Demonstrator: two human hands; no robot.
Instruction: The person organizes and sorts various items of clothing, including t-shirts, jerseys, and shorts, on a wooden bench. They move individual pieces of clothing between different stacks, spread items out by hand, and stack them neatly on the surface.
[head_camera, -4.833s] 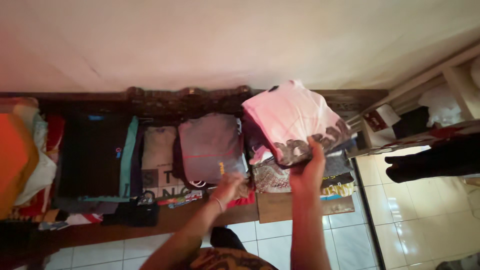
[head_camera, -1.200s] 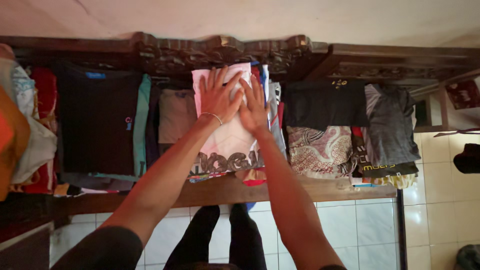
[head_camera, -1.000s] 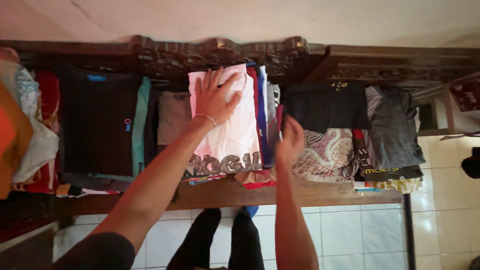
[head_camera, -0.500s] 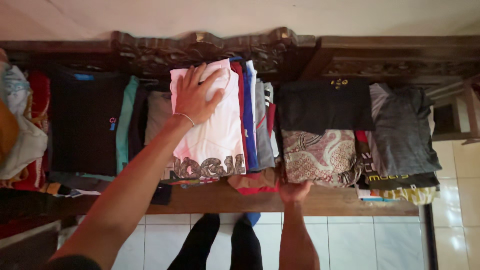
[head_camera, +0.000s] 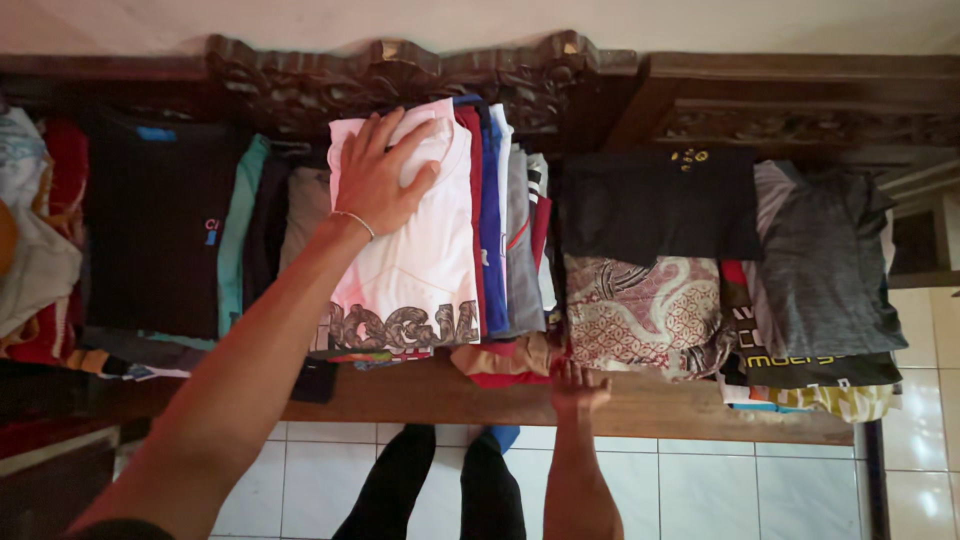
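Note:
My left hand (head_camera: 385, 172) lies flat, fingers spread, on a folded pink shirt (head_camera: 425, 262) with a dark patterned hem. That shirt tops a leaning stack of folded clothes (head_camera: 510, 240) in red, blue and grey. My right hand (head_camera: 577, 385) is at the front edge of the wooden bench (head_camera: 440, 394), fingers touching the lower edge of a folded brown patterned cloth (head_camera: 645, 312). A folded black shirt (head_camera: 655, 205) lies just behind that cloth.
More folded piles line the bench: a black shirt (head_camera: 150, 240) and teal garment (head_camera: 232, 250) at left, a grey shirt (head_camera: 825, 265) at right. A carved dark wooden backrest (head_camera: 400, 65) runs behind. White floor tiles (head_camera: 700, 490) and my dark-trousered legs (head_camera: 440, 490) are below.
The pink shirt was carried from the right and laid on the middle stack, both hands pressing it. My right hand then left it and dropped to the bench's front edge.

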